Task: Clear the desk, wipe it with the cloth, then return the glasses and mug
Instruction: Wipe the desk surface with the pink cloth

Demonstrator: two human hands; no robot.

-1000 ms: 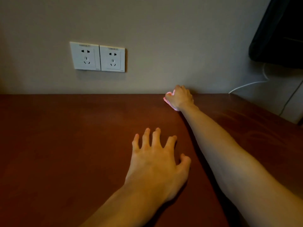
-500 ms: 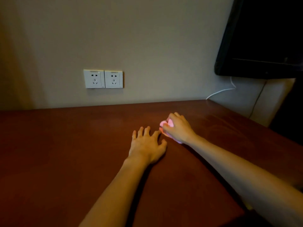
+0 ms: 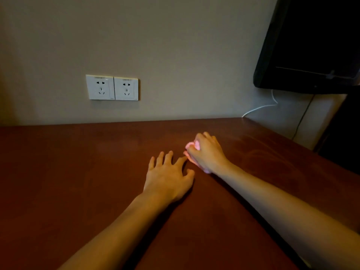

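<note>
A small pink cloth (image 3: 191, 146) lies bunched on the dark red-brown desk (image 3: 78, 182), mostly hidden under my right hand (image 3: 206, 152), whose curled fingers grip it and press it to the wood. Just to its left my left hand (image 3: 168, 176) rests flat on the desk with fingers spread, its fingertips almost touching the cloth. No glasses or mug show in this view.
Two white wall sockets (image 3: 112, 87) sit above the desk's back edge. A black screen (image 3: 311, 45) hangs at the upper right, with a white cable (image 3: 259, 108) and a dark cable below it. The desk's right edge runs diagonally past my right forearm.
My right hand has drawn the cloth back from the wall toward the desk's middle, next to my left hand. My view has pulled back and lifted. Since half a second ago little has moved.
</note>
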